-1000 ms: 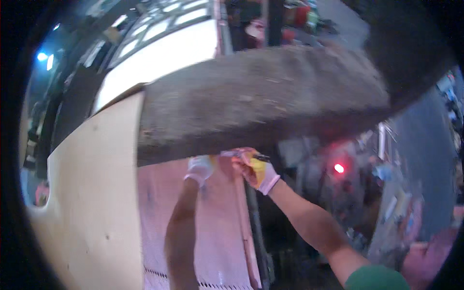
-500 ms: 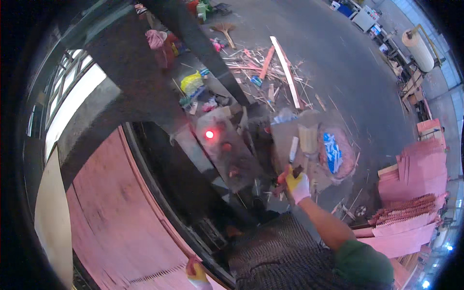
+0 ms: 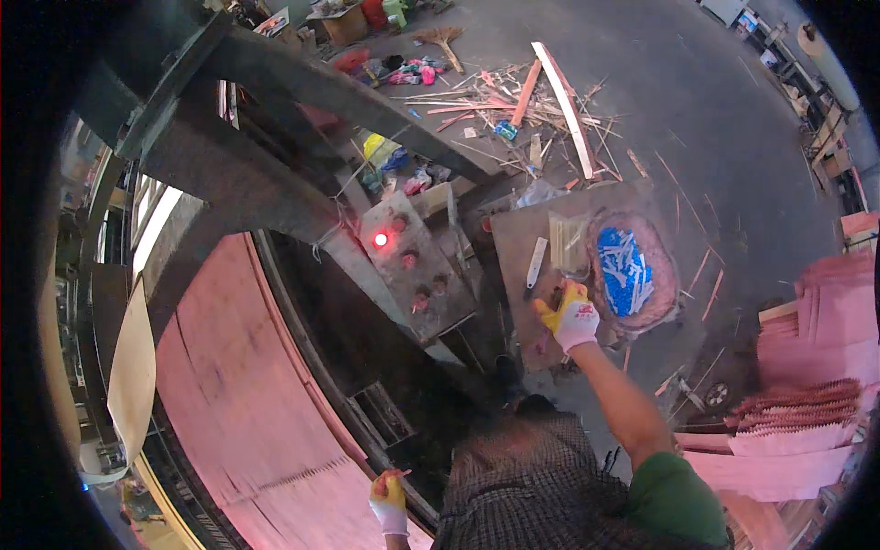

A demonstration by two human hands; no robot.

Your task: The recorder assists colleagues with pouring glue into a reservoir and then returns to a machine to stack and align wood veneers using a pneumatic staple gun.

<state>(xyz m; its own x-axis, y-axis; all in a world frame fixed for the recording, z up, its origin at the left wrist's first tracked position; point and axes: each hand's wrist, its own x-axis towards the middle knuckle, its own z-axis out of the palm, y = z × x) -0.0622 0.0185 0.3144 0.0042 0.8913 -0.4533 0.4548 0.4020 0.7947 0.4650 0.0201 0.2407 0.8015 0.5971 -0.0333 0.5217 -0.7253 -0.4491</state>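
Note:
My right hand (image 3: 574, 319), in a white and yellow glove, hovers at the near end of a pale bundle of thin strips (image 3: 568, 240) on a small board-topped table (image 3: 513, 240). Its thumb and fingers are bent but apart, with a small dark thing (image 3: 555, 295) by their tips. Just left of them lies a white-handled utility knife (image 3: 536, 263). My left hand (image 3: 389, 502), gloved alike, is by the edge of the pink veneer sheets (image 3: 257, 376). Its fingers are curled together; what they hold, if anything, is too small to make out.
Right of the bundle sits a pinkish basin (image 3: 674, 275) with blue and white pieces. A metal machine frame (image 3: 247, 156) stands at left, a red light spot (image 3: 380, 240) on its plate. Scrap wood strips (image 3: 513, 101) litter the floor; pink wavy-edged sheets (image 3: 807, 403) are stacked at right.
The view has shifted, showing more of the machine frame. My right hand has moved a little right, nearer the bundle. My left hand stays by the sheet edge and shows more fully.

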